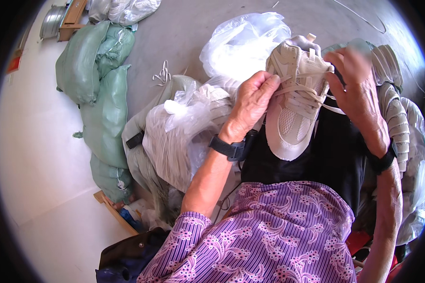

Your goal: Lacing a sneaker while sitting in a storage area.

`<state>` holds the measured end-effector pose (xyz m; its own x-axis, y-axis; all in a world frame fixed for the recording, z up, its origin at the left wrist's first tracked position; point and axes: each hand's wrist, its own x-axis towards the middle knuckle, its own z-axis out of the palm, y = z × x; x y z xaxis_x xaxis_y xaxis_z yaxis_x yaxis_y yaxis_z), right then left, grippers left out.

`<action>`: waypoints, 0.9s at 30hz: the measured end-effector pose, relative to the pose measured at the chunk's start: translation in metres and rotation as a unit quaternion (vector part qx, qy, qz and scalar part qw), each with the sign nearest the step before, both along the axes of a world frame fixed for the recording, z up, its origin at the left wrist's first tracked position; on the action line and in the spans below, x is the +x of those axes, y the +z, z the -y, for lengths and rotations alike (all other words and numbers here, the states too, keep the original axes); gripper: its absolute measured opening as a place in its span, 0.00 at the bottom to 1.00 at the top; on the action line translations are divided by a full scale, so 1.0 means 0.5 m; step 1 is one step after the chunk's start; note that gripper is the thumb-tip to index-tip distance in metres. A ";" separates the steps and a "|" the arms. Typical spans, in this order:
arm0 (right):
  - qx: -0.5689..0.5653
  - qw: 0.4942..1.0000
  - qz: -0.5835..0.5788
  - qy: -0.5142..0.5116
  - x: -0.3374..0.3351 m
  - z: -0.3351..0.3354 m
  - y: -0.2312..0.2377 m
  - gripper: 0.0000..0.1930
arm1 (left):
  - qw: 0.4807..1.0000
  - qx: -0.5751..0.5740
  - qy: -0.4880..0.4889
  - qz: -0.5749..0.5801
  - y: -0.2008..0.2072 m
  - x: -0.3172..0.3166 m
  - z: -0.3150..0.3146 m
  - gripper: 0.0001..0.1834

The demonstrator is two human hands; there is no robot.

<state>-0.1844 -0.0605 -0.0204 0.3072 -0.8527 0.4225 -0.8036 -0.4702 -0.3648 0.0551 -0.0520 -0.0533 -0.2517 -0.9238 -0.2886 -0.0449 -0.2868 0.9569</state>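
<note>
A beige sneaker (290, 101) with a mesh toe rests on the black cloth over my lap, its toe toward me. Flat pale shoelaces (303, 96) run through its eyelets, and a loose length hangs past the right side. At the shoe's left edge, my left hand (250, 106) pinches a lace between thumb and fingers. On the other side, my right hand (356, 89) has its thumb and fingers closed around a lace near the collar. Part of that hand is blurred. Both wrists wear black straps.
A clear plastic bag (243, 45) lies on the grey floor beyond the shoe. Left of me are a bundle in white plastic (179, 125) and green woven sacks (104, 108) along the wall. Stacked pale curved pieces (394, 118) stand at the right.
</note>
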 end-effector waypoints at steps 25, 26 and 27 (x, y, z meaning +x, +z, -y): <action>0.159 0.969 -0.002 -0.191 -0.253 -0.083 -0.094 0.03 | 0.987 0.065 0.017 -0.145 0.085 0.038 -0.002 0.13; 0.212 0.953 0.030 -0.213 -0.247 -0.088 -0.094 0.03 | 0.987 0.066 0.010 -0.148 0.084 0.036 -0.001 0.13; 0.187 0.964 0.057 -0.182 -0.236 -0.085 -0.090 0.04 | 0.986 0.072 0.017 -0.152 0.085 0.034 0.002 0.13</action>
<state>-0.3025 -0.0179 -0.0655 -0.0718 -0.9944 0.0776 -0.8351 0.0174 -0.5498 0.0720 -0.0529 -0.0108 -0.3166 -0.8883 -0.3327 0.2490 -0.4163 0.8745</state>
